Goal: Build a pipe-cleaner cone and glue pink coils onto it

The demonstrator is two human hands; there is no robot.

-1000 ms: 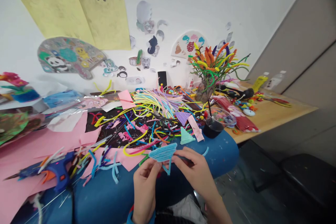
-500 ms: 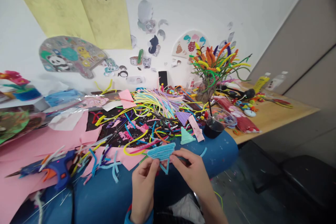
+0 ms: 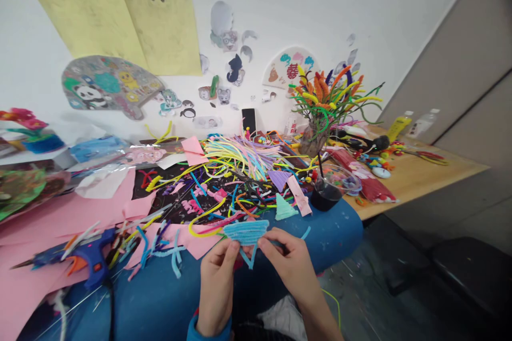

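Note:
Both my hands hold a light blue fan-shaped pipe-cleaner piece [image 3: 245, 232] above the near edge of the blue table cover [image 3: 160, 298]. My left hand [image 3: 217, 277] pinches its lower left part with closed fingers. My right hand [image 3: 285, 261] pinches the lower right, close to the short blue stem ends that hang under the piece. Just beyond it lie loose pipe cleaners [image 3: 224, 186] in many colours on a black mat, and a small teal pipe-cleaner triangle [image 3: 283, 207].
A blue glue gun [image 3: 82, 257] lies at the left on pink paper [image 3: 48, 224]. A dark cup [image 3: 326, 194], a vase of pipe-cleaner flowers [image 3: 320, 112], a phone [image 3: 248, 120] against the wall and bottles [image 3: 400, 122] stand further back. Dark stools [image 3: 460, 272] are at the right.
Both hands and the blue fan-shaped piece have drifted slightly left and toward me. Nothing else on the table has moved.

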